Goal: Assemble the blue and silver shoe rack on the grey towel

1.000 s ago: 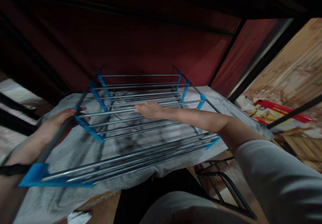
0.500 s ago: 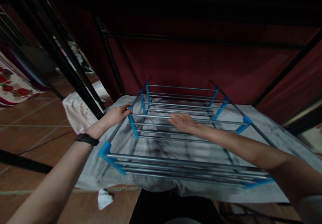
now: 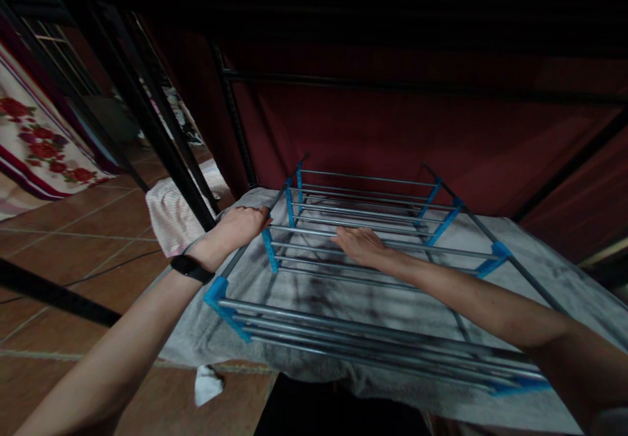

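Grey cloth under crosswise-barred rack

A dark red fabric panel is hanging behind, crossed by a thin black bar. Black metal poles are slanting down at the left. A pale pink striped cloth is lying on the reddish tiled floor, and a flowered cloth is showing at the far left edge. A small white scrap is lying on the floor lower down.

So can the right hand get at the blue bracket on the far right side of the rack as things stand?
Probably yes: the right hand rests on the rack's bars, and only open bars lie between it and the blue bracket.
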Motion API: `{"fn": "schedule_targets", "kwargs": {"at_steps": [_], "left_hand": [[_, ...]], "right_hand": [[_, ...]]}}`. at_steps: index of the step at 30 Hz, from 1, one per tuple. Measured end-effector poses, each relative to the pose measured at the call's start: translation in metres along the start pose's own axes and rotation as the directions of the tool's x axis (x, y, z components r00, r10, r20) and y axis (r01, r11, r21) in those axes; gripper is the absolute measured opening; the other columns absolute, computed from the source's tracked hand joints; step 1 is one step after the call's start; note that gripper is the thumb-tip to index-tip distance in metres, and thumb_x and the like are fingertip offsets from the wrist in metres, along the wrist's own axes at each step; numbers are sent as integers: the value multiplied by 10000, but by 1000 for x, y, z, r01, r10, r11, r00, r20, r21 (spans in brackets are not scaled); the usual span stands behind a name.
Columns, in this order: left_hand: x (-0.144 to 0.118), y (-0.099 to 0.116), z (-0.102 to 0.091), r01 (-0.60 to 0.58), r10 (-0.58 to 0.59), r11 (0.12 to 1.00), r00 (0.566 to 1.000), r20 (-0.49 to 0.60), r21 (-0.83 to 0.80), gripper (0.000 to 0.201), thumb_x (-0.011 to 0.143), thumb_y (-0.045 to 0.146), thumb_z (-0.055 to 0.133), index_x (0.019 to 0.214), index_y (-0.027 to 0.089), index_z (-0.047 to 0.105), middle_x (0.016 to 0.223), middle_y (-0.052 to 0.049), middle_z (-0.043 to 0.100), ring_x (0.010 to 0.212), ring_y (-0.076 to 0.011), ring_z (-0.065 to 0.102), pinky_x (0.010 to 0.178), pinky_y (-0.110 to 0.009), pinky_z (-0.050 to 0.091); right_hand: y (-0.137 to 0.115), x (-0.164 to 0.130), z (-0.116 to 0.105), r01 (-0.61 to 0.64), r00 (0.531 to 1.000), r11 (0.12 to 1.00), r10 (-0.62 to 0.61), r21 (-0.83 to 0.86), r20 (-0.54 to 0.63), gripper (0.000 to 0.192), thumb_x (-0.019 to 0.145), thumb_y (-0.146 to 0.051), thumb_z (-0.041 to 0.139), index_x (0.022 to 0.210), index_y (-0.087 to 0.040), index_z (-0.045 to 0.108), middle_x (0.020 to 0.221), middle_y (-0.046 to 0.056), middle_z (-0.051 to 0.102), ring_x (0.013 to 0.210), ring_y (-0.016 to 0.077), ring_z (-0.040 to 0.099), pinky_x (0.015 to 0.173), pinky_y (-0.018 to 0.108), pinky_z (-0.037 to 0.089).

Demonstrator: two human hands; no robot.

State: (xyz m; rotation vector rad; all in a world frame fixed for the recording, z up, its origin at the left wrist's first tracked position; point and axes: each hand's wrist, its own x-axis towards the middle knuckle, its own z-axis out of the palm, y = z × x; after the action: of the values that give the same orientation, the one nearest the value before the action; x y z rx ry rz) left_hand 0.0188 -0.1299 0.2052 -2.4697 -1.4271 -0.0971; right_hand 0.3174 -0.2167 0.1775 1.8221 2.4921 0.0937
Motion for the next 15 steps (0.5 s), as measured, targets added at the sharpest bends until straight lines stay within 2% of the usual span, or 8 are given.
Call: {"fn": "schedule_targets", "kwargs": {"at_steps": [5, 13, 15], "left_hand": [[0, 2, -1, -11, 11, 1000, 1000, -8, 7, 406, 970, 420, 363, 1041, 137, 645, 753, -159, 676, 820, -367, 689, 804, -460, 497], [-3, 5, -5, 11, -11, 998, 1000, 14, -54, 374, 964, 398, 375, 1046, 141, 634, 827, -182, 696, 882, -375, 689, 849, -470, 497], [-3, 3, -2, 24, -25, 990, 1000, -7, -138, 386, 961, 412, 369, 1036, 144, 636, 840, -173, 696, 895, -364, 686, 872, -469, 494]], "right_hand": [[-1, -2, -3, 16, 1000, 1000, -16, -8, -2, 445, 1047, -465, 244, 1173, -180, 561, 1078, 146, 717, 1028, 258, 682, 827, 333, 464], [-1, -3, -4, 0, 1000, 1000, 0, -3, -9, 469, 1048, -463, 212, 1175, -193, 573, 1092, 132, 718, 1031, 249, 680, 829, 331, 469], [-2, -5, -4, -9, 1000, 1000, 9, 4, -21, 459, 1049, -463, 217, 1181, -197, 567, 1124, 126, 712, 1033, 242, 676, 819, 322, 470]]}}
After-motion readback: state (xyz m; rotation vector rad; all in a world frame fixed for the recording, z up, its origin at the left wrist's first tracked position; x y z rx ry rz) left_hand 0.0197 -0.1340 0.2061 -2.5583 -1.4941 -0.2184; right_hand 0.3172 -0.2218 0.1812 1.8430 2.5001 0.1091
